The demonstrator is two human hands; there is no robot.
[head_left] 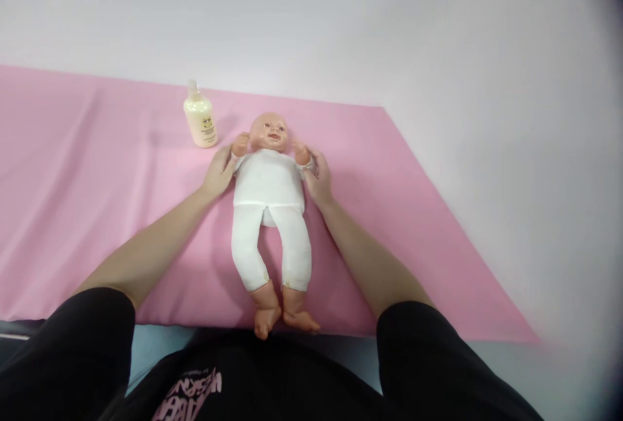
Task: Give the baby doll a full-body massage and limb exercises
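Observation:
A baby doll (268, 178) with a white cloth body lies on its back on the pink cover, head away from me and bare feet at the near edge. My left hand (219, 174) is closed round the doll's arm on the left side, just below its small plastic hand. On the other side, my right hand (319, 180) grips the opposite arm at the cuff. Some fingertips of both hands are hidden behind the doll's arms. The doll's own hands are raised beside its head.
A pale yellow lotion bottle (200, 119) with a pump top stands upright beyond my left hand. The pink cover (389, 226) has folds on the left and ends against white walls (487, 116) at the back and right. Its front edge is near my body.

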